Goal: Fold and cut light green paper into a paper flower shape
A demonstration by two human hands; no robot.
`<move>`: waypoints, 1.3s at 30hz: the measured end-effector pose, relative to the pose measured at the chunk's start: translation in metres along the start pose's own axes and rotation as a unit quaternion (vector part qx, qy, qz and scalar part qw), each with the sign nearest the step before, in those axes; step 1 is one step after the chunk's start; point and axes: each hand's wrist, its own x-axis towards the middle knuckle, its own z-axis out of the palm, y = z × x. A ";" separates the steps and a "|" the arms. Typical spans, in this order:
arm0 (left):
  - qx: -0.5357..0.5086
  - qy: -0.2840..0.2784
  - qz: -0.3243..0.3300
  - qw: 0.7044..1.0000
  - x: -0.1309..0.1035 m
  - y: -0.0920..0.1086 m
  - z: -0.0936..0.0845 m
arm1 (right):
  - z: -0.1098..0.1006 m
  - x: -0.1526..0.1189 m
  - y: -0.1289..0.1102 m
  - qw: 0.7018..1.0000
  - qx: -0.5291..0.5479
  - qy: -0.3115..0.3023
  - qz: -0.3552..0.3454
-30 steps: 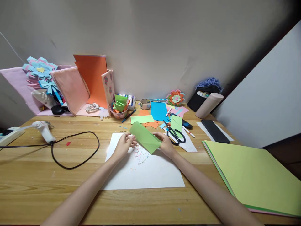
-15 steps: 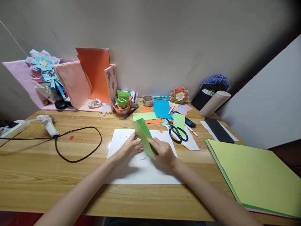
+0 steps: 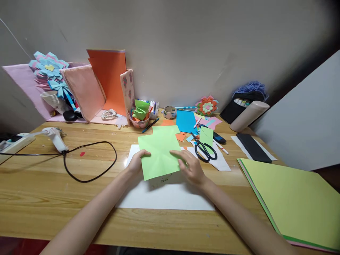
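Note:
A light green square of paper [image 3: 159,161], unfolded with faint creases, is held above a white sheet [image 3: 170,198] on the wooden table. My left hand [image 3: 136,161] grips its left edge, thumb on top and the other fingers hidden underneath. At the right edge is my right hand [image 3: 192,168], its index finger stretched over the paper's surface and its other fingers loosely bent and apart. Small pencil-like marks show on the white sheet below the paper. Just behind, another green strip of paper [image 3: 166,130] lies flat. Black-handled scissors [image 3: 203,150] rest right of my right hand.
A hot glue gun [image 3: 56,140] with a looped black cable [image 3: 115,159] lies at left. Large coloured sheets [image 3: 294,202] are stacked at right, near a black phone [image 3: 253,147]. Paper scraps, a tape roll [image 3: 169,112], markers and a paper flower [image 3: 206,105] stand along the back.
The green paper, folded and tilted before, is now opened out flat. My right hand has shifted slightly right and loosened its fingers; my left hand has moved left to the edge.

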 end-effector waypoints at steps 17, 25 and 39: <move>0.014 -0.052 -0.087 0.995 0.000 0.008 -0.004 | -0.003 0.002 0.018 0.986 -0.093 0.052 -0.131; 0.001 -0.034 -0.101 0.994 0.002 0.013 -0.007 | -0.002 0.005 0.016 0.977 -0.075 -0.045 -0.195; 0.058 -0.080 -0.018 0.995 -0.003 0.009 -0.003 | 0.006 0.005 0.000 0.960 0.236 0.046 0.143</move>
